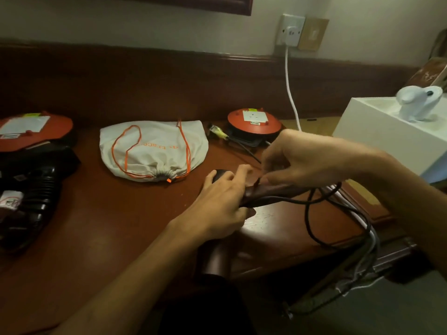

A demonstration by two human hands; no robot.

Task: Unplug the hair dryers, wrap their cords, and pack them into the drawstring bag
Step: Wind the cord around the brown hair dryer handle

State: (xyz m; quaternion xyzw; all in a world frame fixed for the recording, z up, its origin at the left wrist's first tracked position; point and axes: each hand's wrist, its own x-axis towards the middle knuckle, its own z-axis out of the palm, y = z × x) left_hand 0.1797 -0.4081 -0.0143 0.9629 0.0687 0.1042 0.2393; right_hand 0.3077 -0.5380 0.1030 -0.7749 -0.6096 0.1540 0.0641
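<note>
The left hand [222, 201] grips the dark hair dryer [263, 193] near the front edge of the table [96, 226], in front and to the right of the drawstring bag [154, 148]. Its fingers are curled round the body, probably to keep it steady while the cord is wound. The right hand [302, 163] is just above the dryer's handle, with its fingertips [266, 176] pinched on the dark cord [312, 213], which comes out below them and hangs in loose loops over the table edge. So the dryer lies between the two hands, and the cord starts right at the right fingers. The bag is drawn closed and lies flat, well apart from both hands. A second black hair dryer [41, 189] lies far left of the bag, beside an orange cable reel [31, 131]; another reel [254, 122] sits right of the bag.
</note>
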